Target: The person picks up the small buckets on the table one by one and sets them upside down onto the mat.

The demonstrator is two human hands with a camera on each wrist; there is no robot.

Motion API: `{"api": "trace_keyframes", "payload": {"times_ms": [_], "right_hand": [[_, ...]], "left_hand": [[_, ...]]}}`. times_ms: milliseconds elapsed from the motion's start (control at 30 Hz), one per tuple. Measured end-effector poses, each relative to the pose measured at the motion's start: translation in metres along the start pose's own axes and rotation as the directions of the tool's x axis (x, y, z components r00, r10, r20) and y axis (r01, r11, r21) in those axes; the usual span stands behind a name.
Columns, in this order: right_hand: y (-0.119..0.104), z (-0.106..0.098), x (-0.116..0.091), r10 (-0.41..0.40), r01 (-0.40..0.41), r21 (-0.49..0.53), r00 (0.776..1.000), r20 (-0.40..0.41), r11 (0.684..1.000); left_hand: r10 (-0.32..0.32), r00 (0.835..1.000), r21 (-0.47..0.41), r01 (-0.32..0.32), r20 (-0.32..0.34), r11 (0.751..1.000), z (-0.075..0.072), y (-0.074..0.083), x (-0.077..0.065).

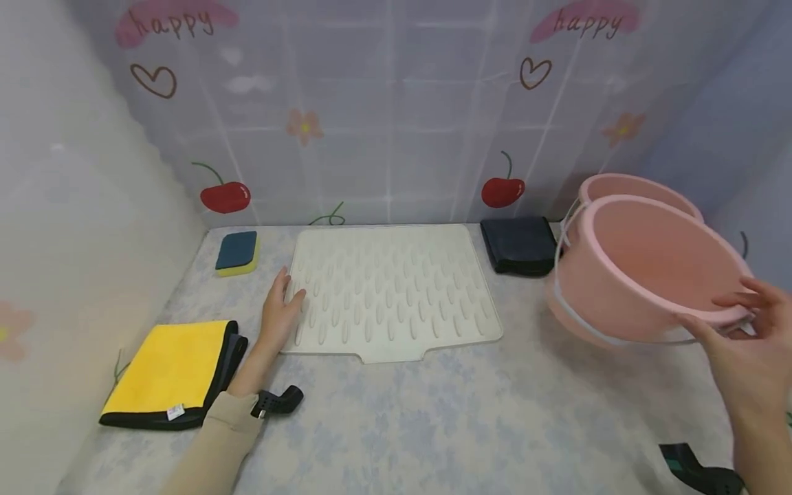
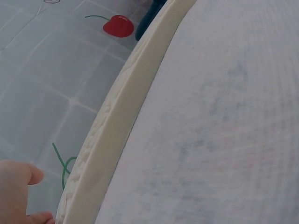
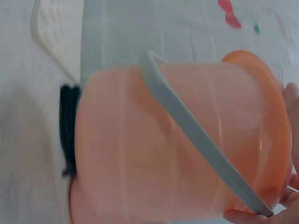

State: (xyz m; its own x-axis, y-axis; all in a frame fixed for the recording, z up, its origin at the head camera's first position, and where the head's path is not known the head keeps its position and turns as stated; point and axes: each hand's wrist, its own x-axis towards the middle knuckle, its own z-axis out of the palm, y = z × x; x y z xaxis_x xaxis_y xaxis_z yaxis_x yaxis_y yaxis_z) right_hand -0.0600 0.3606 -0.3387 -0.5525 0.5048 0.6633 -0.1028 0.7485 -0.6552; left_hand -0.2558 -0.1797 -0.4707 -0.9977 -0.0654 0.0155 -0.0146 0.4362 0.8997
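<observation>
A white mat point(image 1: 396, 295) with rows of raised ovals and a tab at its near edge lies flat on the table. Along the mat's left edge my left hand point(image 1: 280, 317) rests, fingers nearly straight and thumb apart; the left wrist view shows only part of this hand point(image 2: 16, 191) beside the mat's thick side. My right hand point(image 1: 757, 350) grips the near right rim of a pink bucket point(image 1: 594, 295), which is tilted with its mouth toward me. The bucket's pale handle point(image 3: 196, 140) hangs across its side. Behind it stands a second pink bucket point(image 1: 643, 184), partly hidden.
A dark folded cloth point(image 1: 520, 247) lies between mat and buckets. At the back left is a blue and yellow sponge point(image 1: 238, 251). A folded yellow cloth point(image 1: 163, 364) with black edging sits left of my left forearm. A printed curtain point(image 1: 390, 124) closes off the back.
</observation>
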Motion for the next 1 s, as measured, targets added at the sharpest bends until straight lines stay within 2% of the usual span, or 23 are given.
{"api": "trace_keyframes", "payload": {"times_ms": [33, 100, 167, 267, 400, 600, 733, 833, 933, 1000], "right_hand": [[-0.006, 0.012, 0.004, -0.011, 0.01, 0.04, 1.0, 0.027, 0.999], [-0.021, 0.037, 0.01, 0.024, -0.032, 0.106, 0.997, 0.075, 0.994], [-0.032, 0.061, 0.018, -0.017, -0.007, 0.201, 0.993, 0.118, 0.98], [-0.048, 0.094, 0.028, -0.062, -0.004, 0.329, 0.98, 0.189, 0.944], [-0.067, 0.131, 0.033, -0.142, 0.006, 0.449, 0.952, 0.269, 0.893], [-0.096, 0.177, 0.028, -0.214, 0.008, 0.583, 0.934, 0.286, 0.813], [-0.114, 0.206, 0.022, -0.247, 0.001, 0.63, 0.92, 0.303, 0.776], [-0.124, 0.222, 0.019, -0.233, -0.068, 0.656, 0.903, 0.36, 0.751], [-0.134, 0.233, 0.017, -0.223, -0.123, 0.663, 0.883, 0.412, 0.738], [-0.141, 0.236, 0.019, -0.224, -0.142, 0.657, 0.869, 0.441, 0.74]], "left_hand": [[-0.006, 1.0, -0.003, 0.006, -0.007, 1.0, -0.002, -0.001, -0.001], [-0.016, 1.0, -0.007, 0.016, -0.025, 1.0, -0.007, -0.001, -0.003], [-0.017, 0.999, -0.023, 0.017, -0.036, 1.0, -0.01, -0.001, -0.003], [-0.023, 0.999, -0.053, 0.02, -0.041, 0.998, -0.01, -0.001, -0.004], [-0.041, 0.998, -0.091, 0.037, -0.039, 0.995, -0.003, 0.001, -0.004], [-0.054, 0.998, -0.097, 0.051, -0.031, 0.994, 0.009, 0.018, -0.004], [0.037, 0.999, -0.121, -0.039, -0.018, 0.992, 0.015, 0.035, -0.007], [0.145, 0.989, -0.156, -0.148, -0.031, 0.977, 0.018, 0.046, -0.012], [0.242, 0.968, -0.227, -0.252, -0.07, 0.941, 0.019, 0.057, -0.016], [0.306, 0.947, -0.296, -0.321, -0.097, 0.9, 0.018, 0.066, -0.016]]}}
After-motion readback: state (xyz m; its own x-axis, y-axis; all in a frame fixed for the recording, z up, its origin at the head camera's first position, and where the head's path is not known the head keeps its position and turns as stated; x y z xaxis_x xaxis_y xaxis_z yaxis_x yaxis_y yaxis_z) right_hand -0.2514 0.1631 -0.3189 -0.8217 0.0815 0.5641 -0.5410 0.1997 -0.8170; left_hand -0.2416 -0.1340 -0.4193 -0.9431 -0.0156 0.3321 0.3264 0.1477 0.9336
